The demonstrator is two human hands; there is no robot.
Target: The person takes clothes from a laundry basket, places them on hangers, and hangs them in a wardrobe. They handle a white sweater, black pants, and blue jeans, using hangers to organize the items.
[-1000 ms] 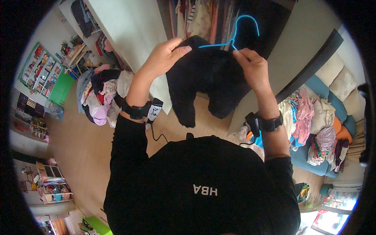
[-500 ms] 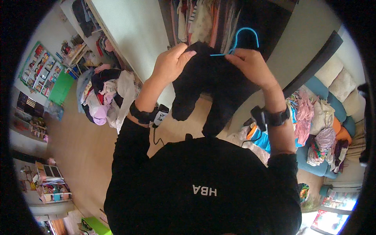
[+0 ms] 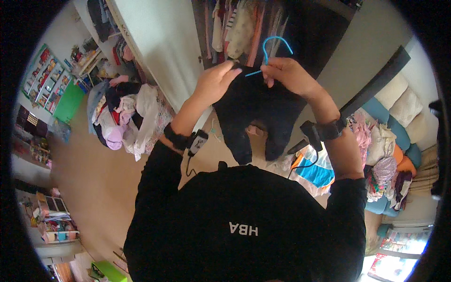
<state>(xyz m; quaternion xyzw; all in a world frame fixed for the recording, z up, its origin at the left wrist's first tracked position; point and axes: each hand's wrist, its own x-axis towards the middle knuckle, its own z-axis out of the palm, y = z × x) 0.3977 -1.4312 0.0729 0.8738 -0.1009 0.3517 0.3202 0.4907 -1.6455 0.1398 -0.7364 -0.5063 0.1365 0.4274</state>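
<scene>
A fuzzy black garment (image 3: 256, 105) hangs in front of me, with two leg-like or sleeve-like parts dangling; I cannot tell whether it is trousers or a top. My left hand (image 3: 213, 84) pinches its upper left corner between thumb and fingers. In my right hand (image 3: 289, 75), closed at the upper right of the garment, is a light blue clothes hanger (image 3: 264, 49), gripped just below its hook. One thin arm of the hanger points left toward the garment's top edge; the rest is hidden behind the cloth and fingers.
An open wardrobe (image 3: 235, 28) with hanging clothes is straight ahead, beside a pale door (image 3: 159, 42). A heap of clothes (image 3: 122, 115) lies on the left. More clothes cover the sofa (image 3: 413, 155) on the right, and a blue and white cloth (image 3: 314, 171) lies nearer.
The hanger has tilted and moved left with my right hand, nearer to my left hand. The black garment has swung so that both its hanging parts point straight down.
</scene>
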